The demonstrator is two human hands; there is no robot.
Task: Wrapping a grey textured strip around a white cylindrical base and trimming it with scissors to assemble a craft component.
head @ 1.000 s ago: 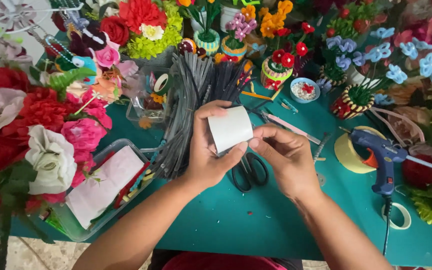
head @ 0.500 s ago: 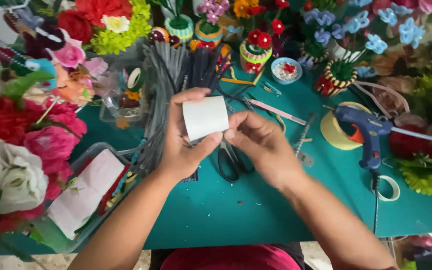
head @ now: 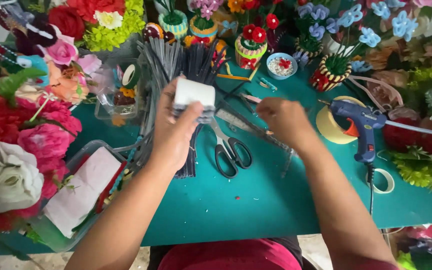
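My left hand (head: 176, 132) grips a white roll (head: 194, 95) with a grey striped lower edge, holding it above a bundle of dark straws (head: 176, 75). My right hand (head: 283, 120) has come off the roll and hovers with curled fingers over the teal table (head: 256, 200), just above a ruler (head: 236, 120) and to the right of black-handled scissors (head: 228, 150). I cannot tell whether anything small sits in the right fingers.
A blue glue gun (head: 361, 122) rests on a yellow tape roll (head: 331, 125) at right, its cord trailing down by a small tape ring (head: 383, 181). Artificial flowers (head: 26, 125) crowd the left and back. Small flower pots (head: 250, 47) and a bowl (head: 281, 65) stand behind. A plastic tray (head: 83, 187) lies at left.
My right hand let go of the white roll and moved right, over the ruler. The left hand keeps the roll and has tipped it further away from me.
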